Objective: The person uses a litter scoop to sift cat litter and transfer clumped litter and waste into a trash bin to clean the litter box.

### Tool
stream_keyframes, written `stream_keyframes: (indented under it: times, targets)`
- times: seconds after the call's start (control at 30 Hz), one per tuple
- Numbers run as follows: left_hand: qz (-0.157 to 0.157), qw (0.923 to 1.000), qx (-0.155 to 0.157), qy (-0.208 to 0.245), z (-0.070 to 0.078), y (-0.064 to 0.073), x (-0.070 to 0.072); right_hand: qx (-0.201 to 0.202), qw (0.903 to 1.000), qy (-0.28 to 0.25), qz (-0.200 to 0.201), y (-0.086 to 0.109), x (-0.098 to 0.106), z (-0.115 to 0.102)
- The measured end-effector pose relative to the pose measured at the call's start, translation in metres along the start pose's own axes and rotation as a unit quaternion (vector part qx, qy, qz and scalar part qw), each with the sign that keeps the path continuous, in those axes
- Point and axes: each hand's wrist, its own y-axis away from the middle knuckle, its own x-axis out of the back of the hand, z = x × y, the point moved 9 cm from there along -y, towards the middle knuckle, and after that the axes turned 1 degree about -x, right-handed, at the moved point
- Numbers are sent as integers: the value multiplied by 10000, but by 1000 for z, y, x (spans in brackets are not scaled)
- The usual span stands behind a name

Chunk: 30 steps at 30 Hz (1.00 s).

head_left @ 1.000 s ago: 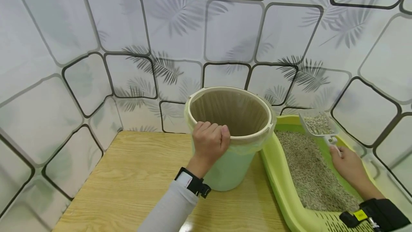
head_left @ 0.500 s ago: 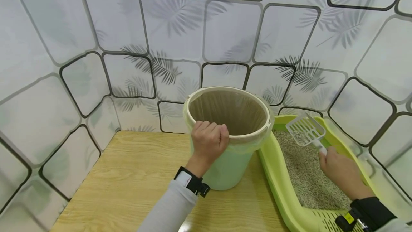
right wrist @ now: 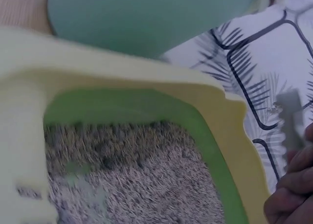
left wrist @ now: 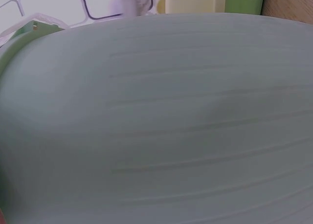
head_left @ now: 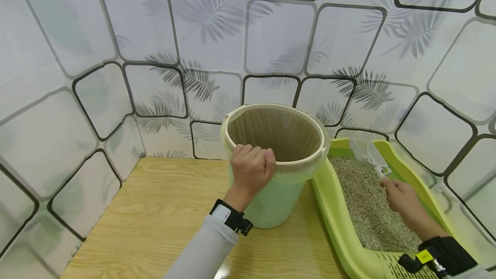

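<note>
My left hand [head_left: 252, 171] grips the near rim of a pale green trash bin [head_left: 275, 206], its fingers curled over the edge. The bin stands upright with a thin clear liner folded over its rim. My right hand [head_left: 408, 206] holds the handle of a white slotted litter scoop [head_left: 368, 152], tilted above the far end of a yellow-green litter box [head_left: 331, 210]. Slots show in the scoop's blade, and I see no heap of litter on it. Grainy litter [head_left: 372, 210] covers the box floor. In the left wrist view the bin's wall [left wrist: 156, 121] hides the hand.
The wood-grain tabletop [head_left: 166, 210] stretches left of the bin. A patterned curtain [head_left: 217, 33] hangs behind and on both sides. The litter box stands close against the bin's right side, with a slotted front ledge [head_left: 391, 264].
A second ago the scoop carried litter; half a second ago its slots showed face-on over the box. Now the blade is tilted differently. My left hand and the bin stay put.
</note>
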Motion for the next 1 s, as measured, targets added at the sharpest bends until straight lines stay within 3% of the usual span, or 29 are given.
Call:
stream_keyframes:
  times: [0.1,0.23,0.37,0.43,0.47,0.53,0.57,0.6,0.63,0.7,0.77,0.8,0.83,0.9,1.0]
  targets:
    - [0,10000,-2,2,0,1,-1,-22,9909,-1336,-171,1,-3,-1]
    - [1,10000,19,-7,-1,2,-2,-90,9694,-2383,-583,3,-9,-5]
    - [-2,10000,34,-9,-1,3,-2,-204,9566,-2754,-935,5,-14,-7]
    - [-7,10000,37,-2,-1,3,-2,-330,9592,-2650,-926,5,-13,-6]
    - [-10,10000,38,3,-1,3,-2,-362,9673,-2369,-832,5,-11,-5]
    - [-9,10000,39,10,-1,3,-2,-165,9923,-1082,-583,5,-5,-5]
    - [-3,10000,43,14,-1,2,-2,37,9989,-236,-399,6,-2,-7]
    - [2,10000,44,17,-1,2,-2,362,9968,703,-144,7,1,-11]
    - [7,10000,44,17,0,2,-2,738,9837,1626,189,8,5,-16]
    - [14,10000,43,16,0,2,-2,1259,9404,3047,835,14,9,-25]
    - [16,10000,42,18,0,2,-1,1481,9151,3565,1163,18,12,-29]
    - [15,10000,38,13,0,2,-1,1456,9127,3626,1199,19,14,-28]
    - [15,10000,41,13,0,2,-1,1310,9201,3523,1098,17,15,-26]
    - [15,10000,49,2,-1,2,-1,816,9441,3116,703,12,16,-16]
    - [13,10000,64,-3,0,3,-1,-59,9819,1894,54,6,15,2]
